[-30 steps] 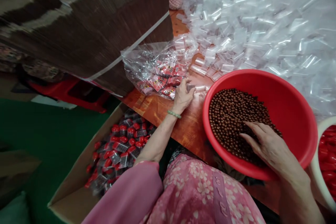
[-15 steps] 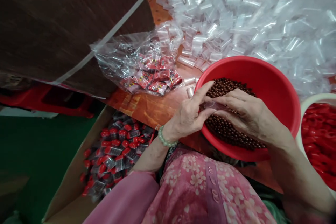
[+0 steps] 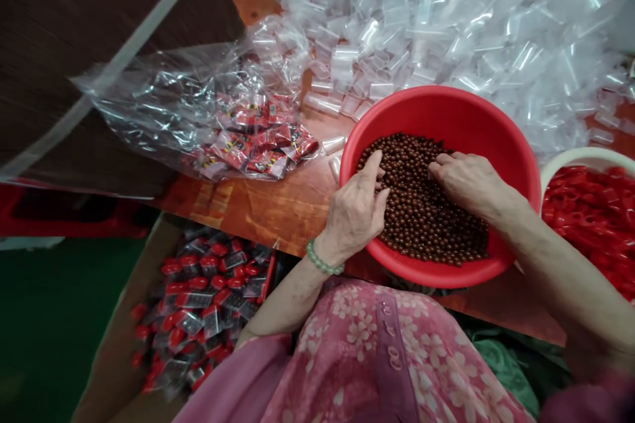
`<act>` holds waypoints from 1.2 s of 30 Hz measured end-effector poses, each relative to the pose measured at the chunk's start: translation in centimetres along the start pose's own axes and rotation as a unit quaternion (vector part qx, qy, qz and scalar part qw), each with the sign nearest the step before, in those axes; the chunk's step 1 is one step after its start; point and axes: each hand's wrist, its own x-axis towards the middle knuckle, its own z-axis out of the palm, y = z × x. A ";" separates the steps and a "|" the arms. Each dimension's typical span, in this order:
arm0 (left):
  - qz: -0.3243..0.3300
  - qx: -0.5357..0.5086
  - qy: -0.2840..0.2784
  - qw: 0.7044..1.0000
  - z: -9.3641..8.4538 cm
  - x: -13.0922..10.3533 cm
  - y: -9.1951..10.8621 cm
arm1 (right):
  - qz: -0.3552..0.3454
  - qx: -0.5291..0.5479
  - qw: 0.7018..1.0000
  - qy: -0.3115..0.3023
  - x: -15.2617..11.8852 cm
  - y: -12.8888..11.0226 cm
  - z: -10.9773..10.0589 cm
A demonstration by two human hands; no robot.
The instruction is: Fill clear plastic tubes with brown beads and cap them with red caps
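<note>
Our left hand point(image 3: 354, 211) is at the left rim of the red bowl point(image 3: 510, 145), thumb and forefinger apart; we cannot tell if it holds anything. Our right hand point(image 3: 469, 182) has its fingertips bunched over the brown balls point(image 3: 417, 215) inside; its grip is hidden. Clear tubes point(image 3: 436, 46) lie behind the bowl on the surface point(image 3: 278, 211), red packets point(image 3: 265, 139) to its left.

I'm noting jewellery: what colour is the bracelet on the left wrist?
The bracelet is pale green; it shows best in the head view, the only one.
</note>
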 end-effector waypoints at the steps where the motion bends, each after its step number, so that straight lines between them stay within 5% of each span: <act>1: 0.001 0.015 -0.004 1.000 0.0 0.0 0.1 | -0.016 -0.002 1.000 -0.005 0.2 -0.2 0.2; 7: -0.013 0.046 -0.015 0.999 -0.2 0.2 0.3 | -0.115 0.041 0.993 0.005 1.2 -1.2 0.0; 17: 0.005 0.061 -0.009 0.998 -0.1 0.3 0.2 | -0.043 0.053 0.998 -0.013 1.4 0.4 1.7; 28: -0.004 0.042 -0.008 0.999 -0.1 0.1 -0.2 | -0.222 0.192 0.956 0.006 3.6 -4.2 -1.2; 31: 0.006 0.031 0.007 0.999 0.0 -0.1 -0.3 | -0.203 0.344 0.916 0.017 3.7 -3.9 -1.0; 36: -0.018 0.018 0.020 0.999 -0.1 -0.1 -0.1 | -0.152 0.639 0.754 0.010 2.8 -2.8 -1.2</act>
